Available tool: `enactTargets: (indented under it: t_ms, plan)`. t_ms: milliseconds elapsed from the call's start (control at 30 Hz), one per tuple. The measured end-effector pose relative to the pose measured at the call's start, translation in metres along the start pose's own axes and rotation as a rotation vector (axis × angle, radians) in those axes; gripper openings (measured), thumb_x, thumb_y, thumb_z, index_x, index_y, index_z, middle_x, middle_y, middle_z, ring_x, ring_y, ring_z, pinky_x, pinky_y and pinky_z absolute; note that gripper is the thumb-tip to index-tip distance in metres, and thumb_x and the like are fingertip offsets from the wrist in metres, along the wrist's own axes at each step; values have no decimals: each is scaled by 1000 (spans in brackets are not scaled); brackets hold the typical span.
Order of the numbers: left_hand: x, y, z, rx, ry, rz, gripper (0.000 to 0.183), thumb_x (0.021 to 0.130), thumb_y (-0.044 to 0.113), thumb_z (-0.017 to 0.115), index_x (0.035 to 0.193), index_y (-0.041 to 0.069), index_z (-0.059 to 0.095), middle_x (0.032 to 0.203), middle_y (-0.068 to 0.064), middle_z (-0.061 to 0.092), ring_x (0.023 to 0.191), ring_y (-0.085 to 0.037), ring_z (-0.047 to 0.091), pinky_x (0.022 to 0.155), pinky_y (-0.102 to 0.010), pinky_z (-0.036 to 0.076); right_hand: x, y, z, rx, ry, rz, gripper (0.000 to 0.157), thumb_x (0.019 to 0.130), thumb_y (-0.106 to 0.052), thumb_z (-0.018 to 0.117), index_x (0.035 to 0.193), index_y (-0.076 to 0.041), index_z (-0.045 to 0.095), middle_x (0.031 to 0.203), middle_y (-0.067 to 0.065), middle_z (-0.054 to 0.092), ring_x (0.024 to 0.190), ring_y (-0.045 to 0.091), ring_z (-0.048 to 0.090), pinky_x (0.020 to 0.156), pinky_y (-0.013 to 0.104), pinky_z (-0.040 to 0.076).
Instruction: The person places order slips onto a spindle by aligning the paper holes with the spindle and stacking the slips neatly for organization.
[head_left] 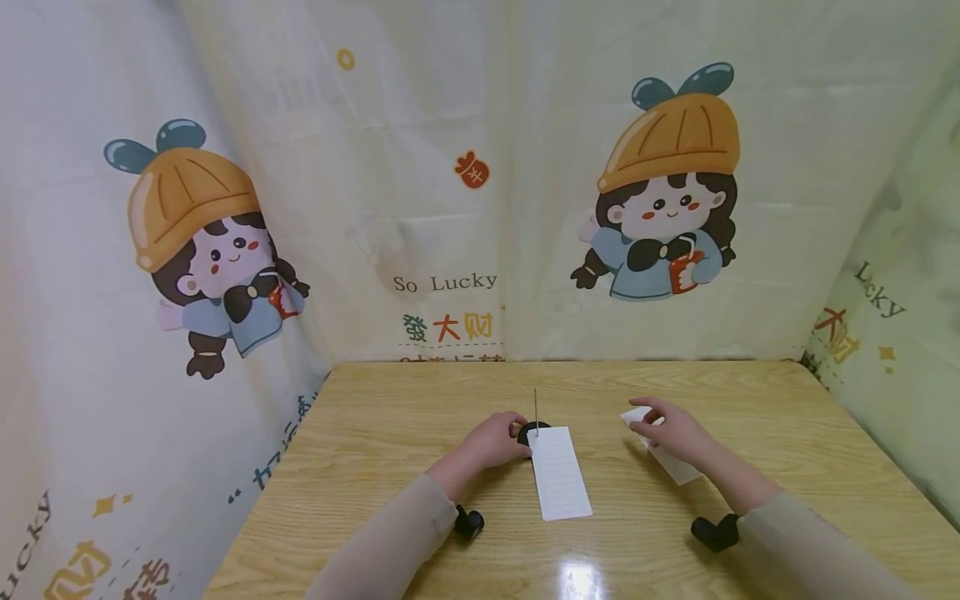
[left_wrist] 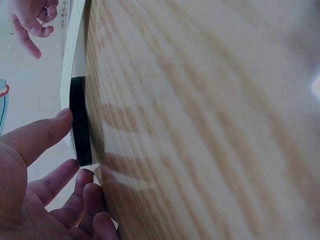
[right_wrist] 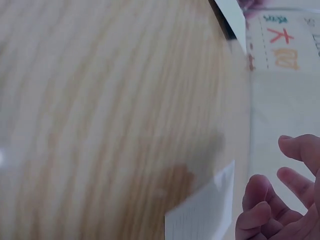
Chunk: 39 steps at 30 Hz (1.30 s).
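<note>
A bill spike with a round black base [head_left: 523,435] and a thin upright metal rod [head_left: 536,407] stands on the table. One white paper slip [head_left: 561,479] with faint lines lies over the base, its upper end at the rod. My left hand [head_left: 498,438] grips the base's left edge; in the left wrist view the thumb touches the black base [left_wrist: 81,122] and the fingers curl beside it. To the right, my right hand [head_left: 672,432] hovers over a second white slip [head_left: 678,468], partly hidden by it. In the right wrist view the fingers are loosely bent, apart from the lined slip [right_wrist: 200,217].
The wooden table [head_left: 390,483] has a light grain and a bright reflection near its front. A patterned curtain [head_left: 420,200] hangs behind it and along both sides. Black wrist cameras [head_left: 716,533] sit under both sleeves.
</note>
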<state>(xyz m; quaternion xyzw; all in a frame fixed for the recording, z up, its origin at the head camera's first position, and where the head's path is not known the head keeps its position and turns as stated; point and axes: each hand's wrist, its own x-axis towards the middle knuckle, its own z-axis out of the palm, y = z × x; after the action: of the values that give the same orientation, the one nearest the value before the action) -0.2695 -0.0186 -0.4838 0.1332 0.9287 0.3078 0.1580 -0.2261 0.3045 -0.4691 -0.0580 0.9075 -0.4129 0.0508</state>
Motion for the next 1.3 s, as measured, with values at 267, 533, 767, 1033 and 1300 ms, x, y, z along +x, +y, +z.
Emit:
enactTargets:
  t_ms: [267,533,767,1033,1300]
  plan:
    - [-1,2,-2,-6,-2,5,50,83,27,82,127,13,62,106,-4,62,95,-20,56,93,-43,46,2,10,-18,-96,-4,16,56,98,-28,64,141,2,47,104,17,60,77,22,60,62,34,45]
    - [3,0,0,-16,-2,9,48,83,28,82,125,15,63,102,-2,60,91,-20,54,89,-42,46,7,18,-27,-150,-6,36,58,95,-33,67,139,1,51,96,11,58,79,23,48,64,35,37]
    - [5,-3,2,-14,0,3,49,82,28,82,126,15,63,102,-2,60,91,-20,54,89,-42,46,17,32,-30,-202,-7,25,61,92,-32,71,137,5,52,100,17,59,87,27,52,69,36,41]
    - [2,0,1,-3,1,4,50,83,28,82,127,15,62,103,-2,60,92,-20,53,89,-41,46,25,39,-32,-250,-58,29,67,92,-36,70,140,6,48,105,24,59,87,29,51,68,37,41]
    - [2,-1,0,-2,0,3,50,83,28,82,127,15,62,100,-1,58,90,-19,53,87,-40,46,32,41,-34,-243,-111,42,74,89,-38,74,142,5,46,106,24,59,88,29,52,70,37,43]
